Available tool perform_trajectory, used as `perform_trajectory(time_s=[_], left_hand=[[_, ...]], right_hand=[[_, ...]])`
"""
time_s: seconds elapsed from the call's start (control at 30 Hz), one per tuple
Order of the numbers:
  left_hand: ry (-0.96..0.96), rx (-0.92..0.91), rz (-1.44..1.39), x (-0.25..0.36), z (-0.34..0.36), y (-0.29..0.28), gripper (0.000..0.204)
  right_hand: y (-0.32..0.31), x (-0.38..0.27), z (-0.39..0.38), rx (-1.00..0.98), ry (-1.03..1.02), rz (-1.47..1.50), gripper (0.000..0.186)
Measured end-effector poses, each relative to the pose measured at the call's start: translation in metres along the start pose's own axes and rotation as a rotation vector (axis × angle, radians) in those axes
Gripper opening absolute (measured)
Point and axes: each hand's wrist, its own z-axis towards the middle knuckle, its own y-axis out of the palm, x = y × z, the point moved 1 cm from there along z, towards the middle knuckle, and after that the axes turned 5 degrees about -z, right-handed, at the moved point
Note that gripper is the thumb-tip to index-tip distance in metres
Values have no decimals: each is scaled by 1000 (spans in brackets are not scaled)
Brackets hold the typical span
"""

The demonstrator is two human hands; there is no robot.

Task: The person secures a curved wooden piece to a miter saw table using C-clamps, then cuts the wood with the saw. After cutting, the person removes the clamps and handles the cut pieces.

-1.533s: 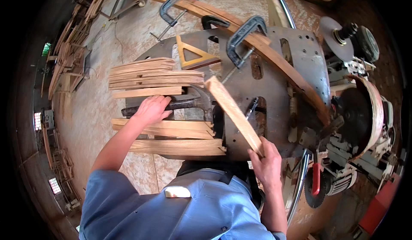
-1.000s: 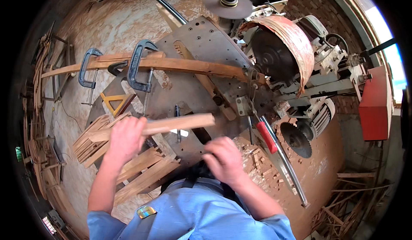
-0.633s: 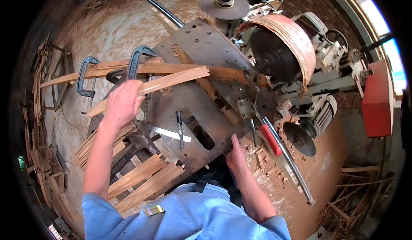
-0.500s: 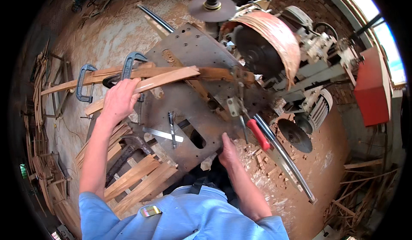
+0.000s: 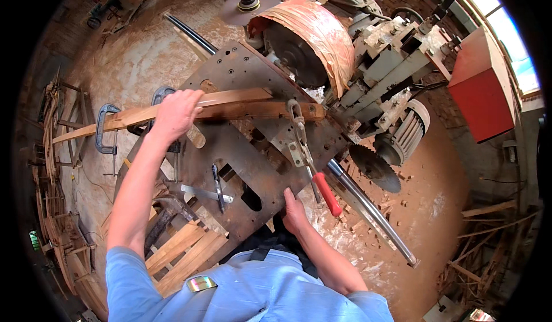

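Note:
My left hand (image 5: pixel 177 113) is closed over a light wooden strip (image 5: pixel 236 96), which lies along a darker wooden bar (image 5: pixel 241 112) on the steel table plate (image 5: pixel 230 149). Two C-clamps stand at the bar's left part; the outer clamp (image 5: pixel 106 129) shows fully, while my hand partly covers the inner clamp (image 5: pixel 164 94). At the plate's near right edge is my right hand (image 5: pixel 294 212), thumb on top and fingers mostly hidden below. A toggle clamp with a red handle (image 5: pixel 326 194) sits by the bar's right end. A pen (image 5: pixel 218 187) and a steel ruler (image 5: pixel 204 193) lie on the plate.
Beyond the plate stands a large circular saw blade (image 5: pixel 296 54) under a pale curved guard (image 5: pixel 322 31). A smaller toothed blade (image 5: pixel 374 169) is beside a motor (image 5: pixel 408 129). A steel rail (image 5: pixel 374 207) runs at right. Cut wood strips (image 5: pixel 190 253) lie near my left arm.
My left hand has moved the strip away from me, from slanting across the bar to lying along it. The saw now appears further left in view. My right hand stays at the plate's edge.

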Motion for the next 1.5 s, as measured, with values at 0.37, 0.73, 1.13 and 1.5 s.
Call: perform_trajectory(time_s=[0.37,0.73,1.13,1.5], left_hand=[[91,-80,-221,123,73,101,38],[-18,-95,-396,109,62,112,38],[20,-133,-302,117,66,108,64],[92,17,-164,123,56,106,78]], right_hand=[[-53,-16,-54,-24,109,-121,60],[-51,-13,-52,-27,45,-105,58],[-43,-19,-53,34,-32,-192,53],[-56,0,-38,-2,-6,-267,54]])
